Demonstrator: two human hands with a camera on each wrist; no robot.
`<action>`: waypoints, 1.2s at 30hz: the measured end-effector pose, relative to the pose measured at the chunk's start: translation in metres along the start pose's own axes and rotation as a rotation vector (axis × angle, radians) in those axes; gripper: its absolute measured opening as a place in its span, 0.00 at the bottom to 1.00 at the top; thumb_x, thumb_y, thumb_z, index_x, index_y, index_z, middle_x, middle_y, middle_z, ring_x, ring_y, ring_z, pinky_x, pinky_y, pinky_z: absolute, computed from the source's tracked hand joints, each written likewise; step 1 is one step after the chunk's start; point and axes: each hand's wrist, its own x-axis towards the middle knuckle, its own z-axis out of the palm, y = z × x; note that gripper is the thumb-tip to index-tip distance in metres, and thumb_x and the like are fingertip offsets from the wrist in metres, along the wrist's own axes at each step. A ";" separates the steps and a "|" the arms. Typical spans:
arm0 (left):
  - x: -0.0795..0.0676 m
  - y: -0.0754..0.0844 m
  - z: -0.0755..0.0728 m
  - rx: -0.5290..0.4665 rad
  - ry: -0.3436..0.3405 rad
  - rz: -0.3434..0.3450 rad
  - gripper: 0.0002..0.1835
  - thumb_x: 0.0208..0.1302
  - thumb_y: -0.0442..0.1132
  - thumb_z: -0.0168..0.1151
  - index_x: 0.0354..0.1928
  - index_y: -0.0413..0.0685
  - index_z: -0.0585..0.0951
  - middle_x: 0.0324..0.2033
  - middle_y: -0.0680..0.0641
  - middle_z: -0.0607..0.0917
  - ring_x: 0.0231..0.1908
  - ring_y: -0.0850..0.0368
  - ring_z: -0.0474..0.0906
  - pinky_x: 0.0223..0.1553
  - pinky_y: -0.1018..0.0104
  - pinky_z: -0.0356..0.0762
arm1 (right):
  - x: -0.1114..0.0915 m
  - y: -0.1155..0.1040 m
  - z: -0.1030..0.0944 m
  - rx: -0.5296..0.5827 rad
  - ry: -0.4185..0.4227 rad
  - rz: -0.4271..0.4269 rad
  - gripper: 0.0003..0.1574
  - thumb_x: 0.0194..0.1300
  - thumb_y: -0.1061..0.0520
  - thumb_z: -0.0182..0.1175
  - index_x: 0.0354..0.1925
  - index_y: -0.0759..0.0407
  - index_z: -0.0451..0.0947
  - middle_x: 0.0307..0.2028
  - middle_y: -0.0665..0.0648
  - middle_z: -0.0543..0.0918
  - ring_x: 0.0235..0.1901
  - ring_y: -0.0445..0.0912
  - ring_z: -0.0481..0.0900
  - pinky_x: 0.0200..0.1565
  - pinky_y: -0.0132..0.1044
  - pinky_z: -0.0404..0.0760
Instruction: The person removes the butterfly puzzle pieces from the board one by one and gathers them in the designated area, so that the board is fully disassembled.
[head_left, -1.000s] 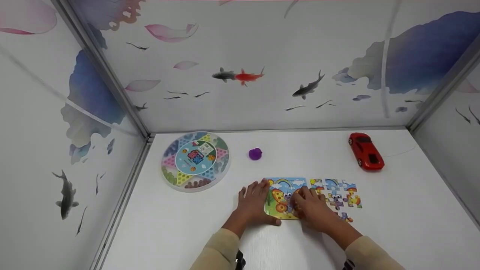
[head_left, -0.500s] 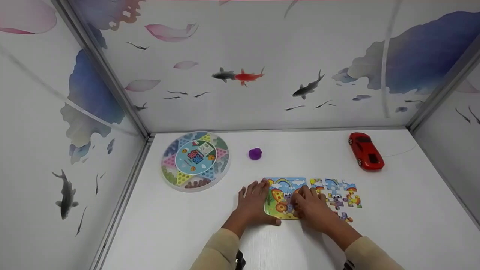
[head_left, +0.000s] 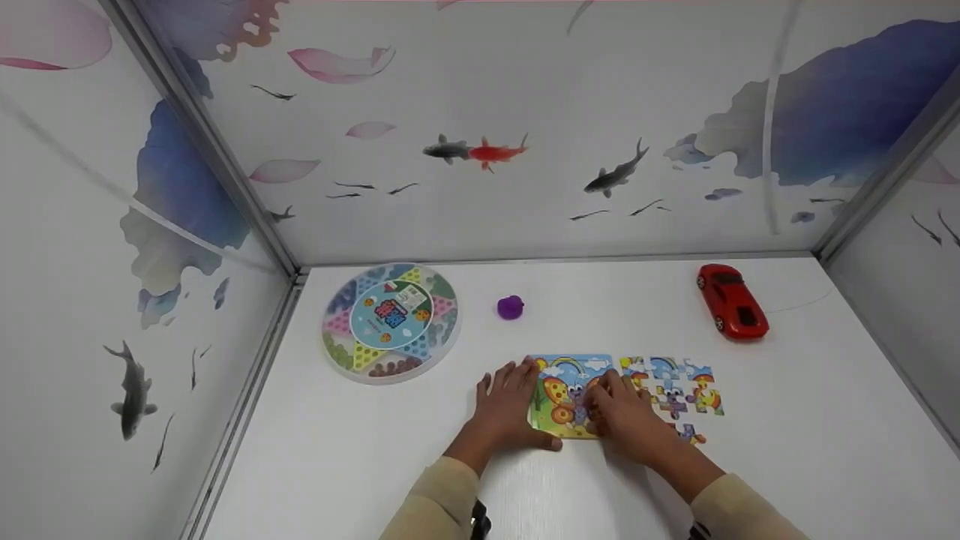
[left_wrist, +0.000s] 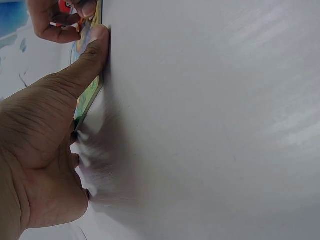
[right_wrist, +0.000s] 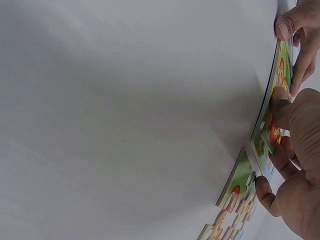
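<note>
A colourful cartoon picture puzzle board (head_left: 571, 369) lies flat on the white table in the head view. My left hand (head_left: 507, 409) rests against its left side with spread fingers, the thumb along the near edge. Over the board's right part, my right hand (head_left: 634, 421) pinches a puzzle piece (right_wrist: 273, 133) between thumb and fingers. In the right wrist view this piece has an orange swirl and sits tilted on the board. The head view hides most of it behind the fingers. Several other puzzle pieces (head_left: 673, 403) lie right of the board, partly covered by my right hand.
A round Chinese checkers set (head_left: 391, 322) lies at the back left. Near the back middle is a small purple object (head_left: 511, 307). A red toy car (head_left: 731, 304) stands at the back right. Printed panels (head_left: 525, 217) enclose the table behind and at both sides.
</note>
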 end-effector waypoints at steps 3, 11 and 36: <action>-0.001 0.001 -0.001 -0.004 0.000 0.000 0.73 0.52 0.74 0.81 0.91 0.53 0.53 0.91 0.52 0.53 0.89 0.46 0.49 0.88 0.36 0.48 | -0.001 0.000 0.000 -0.020 0.016 -0.014 0.19 0.74 0.53 0.75 0.56 0.50 0.77 0.56 0.55 0.72 0.60 0.55 0.71 0.63 0.68 0.74; 0.000 0.000 -0.001 -0.008 -0.009 -0.002 0.73 0.52 0.74 0.81 0.91 0.53 0.53 0.91 0.52 0.52 0.89 0.46 0.48 0.88 0.35 0.48 | -0.003 -0.003 0.001 -0.089 0.058 -0.026 0.19 0.73 0.54 0.75 0.55 0.46 0.78 0.58 0.56 0.72 0.61 0.57 0.72 0.63 0.66 0.75; 0.001 0.001 0.000 -0.004 -0.016 -0.016 0.72 0.53 0.74 0.81 0.91 0.54 0.52 0.91 0.52 0.52 0.89 0.46 0.48 0.88 0.35 0.48 | -0.007 -0.007 0.002 -0.104 0.069 -0.038 0.21 0.76 0.55 0.72 0.62 0.50 0.78 0.63 0.60 0.73 0.64 0.60 0.71 0.69 0.72 0.76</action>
